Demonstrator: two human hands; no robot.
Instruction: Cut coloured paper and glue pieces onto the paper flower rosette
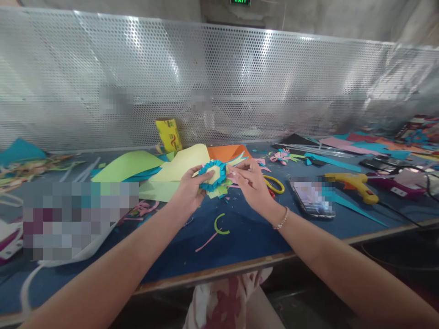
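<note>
blue table (254,242) with phone (311,197), scraps (216,224)

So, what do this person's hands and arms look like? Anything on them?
Ordinary human ones: the left hand and right hand are ungloved, and both forearms are bare. A thin, pale, beaded-looking bracelet circles the right wrist.

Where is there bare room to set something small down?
Best is the blue table in front, right of the green paper curl, between the right forearm and the front edge. A smaller patch lies between the left forearm and the pink strip. Crowded: farther back, with paper sheets; on the right, with a phone and yellow glue gun.
</note>
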